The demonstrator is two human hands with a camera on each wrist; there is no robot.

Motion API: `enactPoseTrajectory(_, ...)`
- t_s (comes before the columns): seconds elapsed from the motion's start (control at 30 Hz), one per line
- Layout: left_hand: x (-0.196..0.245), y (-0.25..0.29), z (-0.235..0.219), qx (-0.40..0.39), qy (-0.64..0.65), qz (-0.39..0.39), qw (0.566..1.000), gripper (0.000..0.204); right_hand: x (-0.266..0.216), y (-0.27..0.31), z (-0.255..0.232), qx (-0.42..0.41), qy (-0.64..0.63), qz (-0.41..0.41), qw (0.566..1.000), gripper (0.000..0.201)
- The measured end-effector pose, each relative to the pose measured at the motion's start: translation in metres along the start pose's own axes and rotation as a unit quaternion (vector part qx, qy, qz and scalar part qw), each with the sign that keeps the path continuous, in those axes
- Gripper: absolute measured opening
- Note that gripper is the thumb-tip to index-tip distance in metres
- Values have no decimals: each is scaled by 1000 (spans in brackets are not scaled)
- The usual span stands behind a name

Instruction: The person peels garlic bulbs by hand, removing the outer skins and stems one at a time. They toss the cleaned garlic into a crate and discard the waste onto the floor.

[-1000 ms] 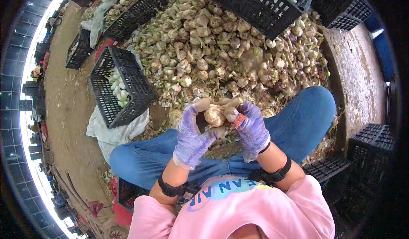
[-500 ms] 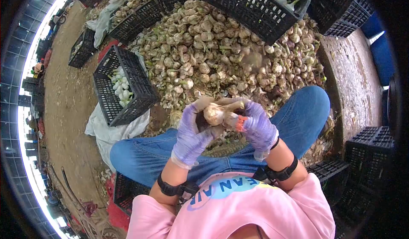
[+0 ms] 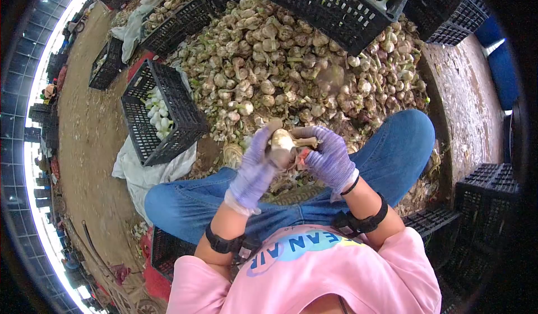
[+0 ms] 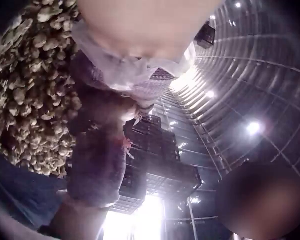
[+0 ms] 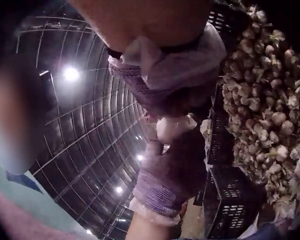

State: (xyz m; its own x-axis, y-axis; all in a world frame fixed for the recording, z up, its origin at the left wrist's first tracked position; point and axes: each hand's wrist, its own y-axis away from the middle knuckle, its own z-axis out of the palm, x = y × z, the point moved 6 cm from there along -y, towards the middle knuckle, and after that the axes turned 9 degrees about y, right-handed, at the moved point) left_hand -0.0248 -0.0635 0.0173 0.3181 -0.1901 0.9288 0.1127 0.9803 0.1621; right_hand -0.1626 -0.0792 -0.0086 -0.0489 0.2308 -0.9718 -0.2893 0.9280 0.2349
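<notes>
One garlic pile [image 3: 252, 50]: many unpeeled bulbs with stems, spread over the ground in front of the person; loose peelings lie along its near edge.
Jeans [image 3: 386, 151]: knees bent outward at the pile's near left and near right corners.
Far crate [image 3: 336, 11]: black and slatted, at the pile's far edge toward the right, with white bulbs and green stems inside.
Left crate [image 3: 162, 112]: black, beside the pile's left edge, with peeled white bulbs [image 3: 158, 112] inside.
White cloth [image 3: 148, 165]: crumpled on the ground, at the left crate's near end.
Left hand [image 3: 252, 171]: gloved in purple, fingers and thumb curled round the held bulb, parted only by its width.
Right hand [image 3: 332, 160]: gloved alike, fingers bent at the bulb's stem side, nearly closed in a pinch; the exact contact is partly hidden.
Held bulb [image 3: 283, 140]: pale, between both hands above the near edge of the pile, stem toward the right hand.
Red band [image 3: 302, 157]: on the right thumb.
</notes>
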Motion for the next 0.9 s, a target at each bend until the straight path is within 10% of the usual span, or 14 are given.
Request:
enactPoseTrajectory(0.1,2,1,-1,-21,-276,215,937,65,-5,-4,-4,29,118,-161,979,34)
enactPoseTrajectory(0.17,4,0,-10,-5,-207,204,957,57,-22,-3,-10,11,251,-214,944,33)
enactPoseTrajectory(0.23,-22,-3,-22,-97,17,-139,985,69,-37,4,2,-129,232,-326,907,29)
enactPoseTrajectory(0.3,-27,-2,-20,-48,40,-221,973,70,-9,0,1,-141,162,-325,921,30)
enactPoseTrajectory(0.4,-15,-10,-17,7,-103,-19,995,61,26,2,-6,-109,-168,-24,979,44)
enactPoseTrajectory(0.53,-15,0,2,12,71,-77,994,57,7,6,-2,-137,-104,-91,981,42)
enactPoseTrajectory(0.6,-19,-3,-6,-57,223,-152,961,53,8,12,13,-189,-501,73,841,46)
enactPoseTrajectory(0.63,-18,0,-4,-115,274,-153,942,50,8,11,14,-192,-500,74,841,46)
enactPoseTrajectory(0.73,-10,-6,-17,1,31,41,999,45,10,6,6,-145,-394,9,907,73)
enactPoseTrajectory(0.83,1,-9,-25,37,-108,47,992,36,7,3,7,-132,-313,-21,940,62)
enactPoseTrajectory(0.9,-2,-8,-28,50,-35,10,998,29,-4,9,6,-154,-450,29,879,58)
